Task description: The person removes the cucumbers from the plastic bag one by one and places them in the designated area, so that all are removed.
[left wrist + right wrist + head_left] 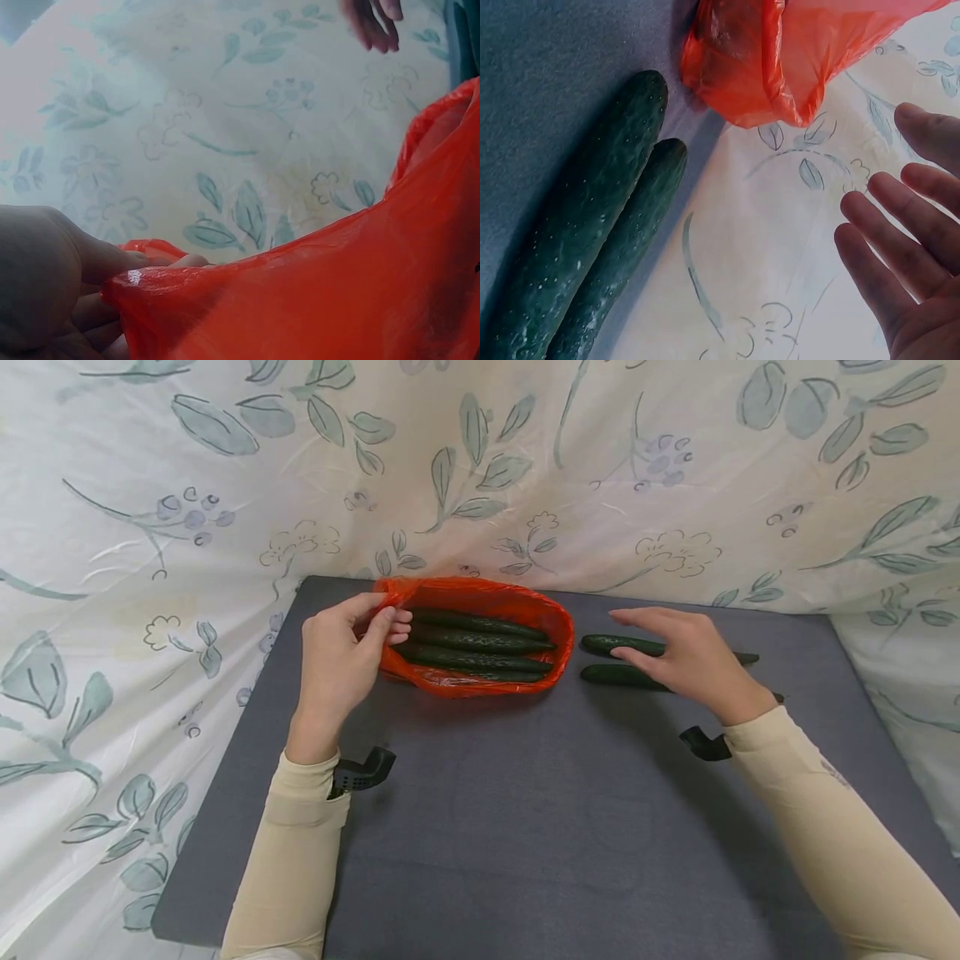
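Observation:
A red plastic bag [517, 599] lies with its mouth open near the table's back edge. Inside it several dark green cucumbers [480, 641] are side by side. My left hand [337, 656] pinches the bag's left rim between thumb and fingers, and the left wrist view shows the film [300, 307] stretched from the fingertips. Right of the bag lie two loose cucumbers, the farther one [607, 644] and the nearer one [611, 675], nearly parallel. Over them hovers my right hand [690, 656], fingers extended and apart, holding nothing. Its palm and spread fingers [911, 251] show in the right wrist view.
A dark grey table [510, 827] holds the bag and the cucumbers. Behind and beside it hangs a pale leaf-patterned cloth [420, 485], close to the bag's far side. A black wrist camera mount [363, 770] sticks out at my left cuff, another [705, 745] at my right.

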{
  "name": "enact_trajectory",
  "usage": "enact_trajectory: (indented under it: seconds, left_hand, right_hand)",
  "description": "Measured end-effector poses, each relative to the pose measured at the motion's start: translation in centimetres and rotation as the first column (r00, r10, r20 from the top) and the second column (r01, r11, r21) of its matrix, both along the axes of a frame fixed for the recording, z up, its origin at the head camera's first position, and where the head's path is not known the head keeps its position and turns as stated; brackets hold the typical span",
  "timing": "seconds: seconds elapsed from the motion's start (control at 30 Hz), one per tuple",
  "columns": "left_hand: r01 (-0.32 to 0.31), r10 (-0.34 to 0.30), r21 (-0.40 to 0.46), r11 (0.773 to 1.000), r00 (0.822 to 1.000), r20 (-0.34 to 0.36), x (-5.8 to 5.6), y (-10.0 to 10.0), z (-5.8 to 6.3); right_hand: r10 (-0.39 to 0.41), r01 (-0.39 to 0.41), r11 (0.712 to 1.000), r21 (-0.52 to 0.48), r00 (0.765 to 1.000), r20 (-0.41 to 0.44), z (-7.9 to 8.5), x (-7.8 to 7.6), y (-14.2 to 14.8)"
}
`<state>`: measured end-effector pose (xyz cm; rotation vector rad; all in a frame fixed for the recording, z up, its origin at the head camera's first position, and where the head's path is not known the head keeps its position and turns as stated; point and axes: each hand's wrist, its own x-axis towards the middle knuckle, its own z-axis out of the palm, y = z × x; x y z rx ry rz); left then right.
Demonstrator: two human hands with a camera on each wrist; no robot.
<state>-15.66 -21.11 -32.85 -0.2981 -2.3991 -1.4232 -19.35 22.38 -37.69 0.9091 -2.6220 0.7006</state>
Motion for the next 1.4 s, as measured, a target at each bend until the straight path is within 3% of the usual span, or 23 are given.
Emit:
enact_trajectory:
  seconds: [0.9, 1.4]
  left_hand:
    - [0.008, -0.008, -0.001, 1.0, 1.0, -0.006, 0.0, 0.1, -0.1]
    - [0.006, -0.006, -0.006, 1.0, 1.0, -0.009, 0.1, 0.3, -0.2]
  right_hand:
    - [0.133, -0.133, 0.991, -0.004, 0.988, 0.081, 0.3, -1.0, -4.3]
    - [0.201, -0.198, 0.979, -0.042, 0.976, 0.088, -0.4, -1.8, -6.5]
